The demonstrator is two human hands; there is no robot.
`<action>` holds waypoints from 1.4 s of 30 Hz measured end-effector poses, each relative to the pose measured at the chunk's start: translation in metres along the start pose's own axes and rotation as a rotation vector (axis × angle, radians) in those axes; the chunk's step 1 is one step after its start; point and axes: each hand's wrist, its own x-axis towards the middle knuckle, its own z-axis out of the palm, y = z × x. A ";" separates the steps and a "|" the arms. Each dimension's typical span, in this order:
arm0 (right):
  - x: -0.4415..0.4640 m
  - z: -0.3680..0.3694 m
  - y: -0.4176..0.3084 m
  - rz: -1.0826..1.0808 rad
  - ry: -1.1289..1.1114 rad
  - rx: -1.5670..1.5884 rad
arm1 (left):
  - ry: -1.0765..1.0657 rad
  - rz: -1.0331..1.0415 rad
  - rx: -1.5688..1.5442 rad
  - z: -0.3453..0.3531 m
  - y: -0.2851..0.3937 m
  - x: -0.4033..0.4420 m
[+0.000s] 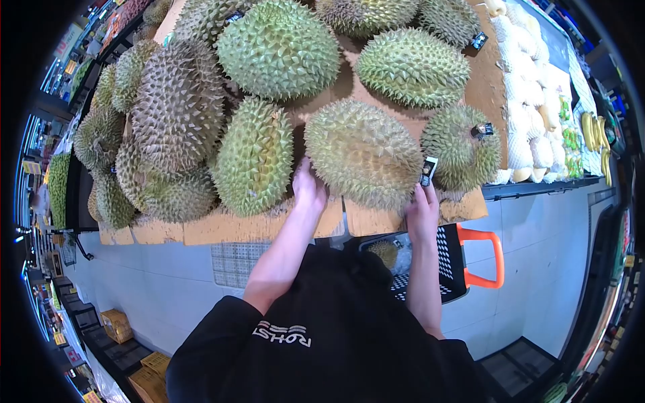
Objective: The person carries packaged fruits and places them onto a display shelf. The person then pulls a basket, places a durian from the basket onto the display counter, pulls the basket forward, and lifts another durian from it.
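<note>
A large brownish-green durian [363, 153] lies on the cardboard-covered display at the centre. My left hand [308, 185] is at its left end, with fingertips partly hidden beneath the fruit. At its right end, my right hand [423, 207] touches the durian near the stem, where a black-and-white tag [428, 170] hangs. Both hands hold the fruit between them. A greener durian [255, 158] rests just left of my left hand, and a round durian [461, 146] with a dark tag sits to the right of my right hand.
More durians [279, 50] lie behind and to the left on the cardboard [396, 221]. White net-wrapped fruit [521, 101] and bananas [594, 131] are at the right. Below the display edge stands a black basket with an orange handle [498, 258], holding a bagged durian.
</note>
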 end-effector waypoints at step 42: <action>0.004 -0.004 0.007 0.067 0.065 0.212 | -0.023 0.093 0.509 0.028 0.013 -0.061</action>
